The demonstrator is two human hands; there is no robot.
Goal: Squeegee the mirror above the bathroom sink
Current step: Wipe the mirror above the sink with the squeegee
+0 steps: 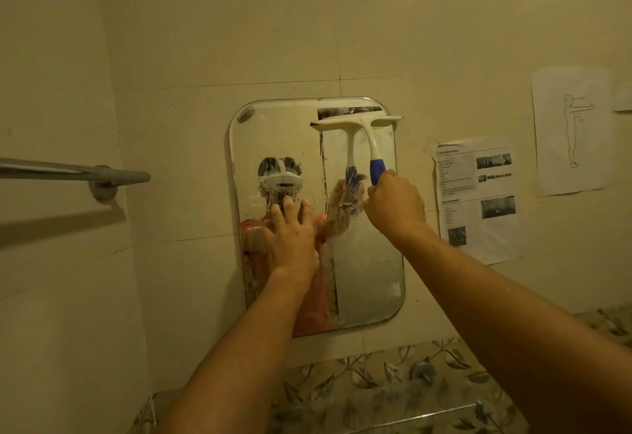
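Against the mirror (pixel 362 262), right hand (pixel 396 204) grips squeegee (pixel 359 124).

The squeegee (pixel 359 124) lies against the upper right part of the mirror (pixel 369 262), with the right hand (pixel 396 204) on its handle, below the blade. The left hand (pixel 290 238) rests flat on the mirror's left half. A towel rail (pixel 68 172) is on the wall at the left, and a paper sheet (pixel 478 201) is near the mirror's right side.

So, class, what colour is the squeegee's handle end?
Blue; the rest of the squeegee is white. Head view.
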